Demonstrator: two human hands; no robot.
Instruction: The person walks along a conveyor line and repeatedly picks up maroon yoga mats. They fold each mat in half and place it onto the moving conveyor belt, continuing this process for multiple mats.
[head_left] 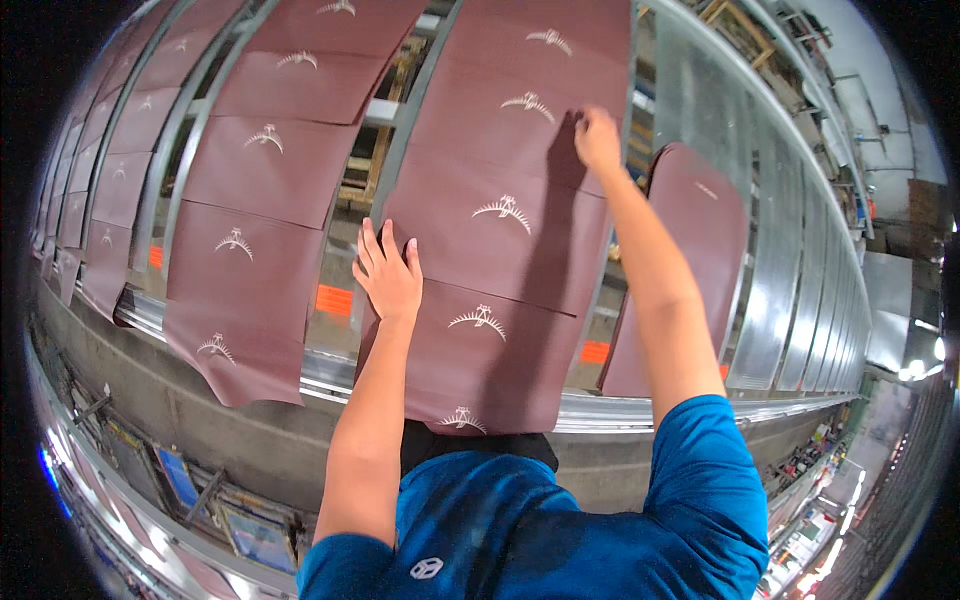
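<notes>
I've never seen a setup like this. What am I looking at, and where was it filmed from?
There's no robot here: these are a person's own bare hands, seen by a wide fisheye camera on their head, looking down. That's why straight edges bend.

Overlapping maroon sheets with pale arched emblems lie in columns over metal rails. The left hand is palm-down at the middle column's left edge. The right hand, fingers curled, is near its right edge; I can't tell whether it grips anything.
</notes>
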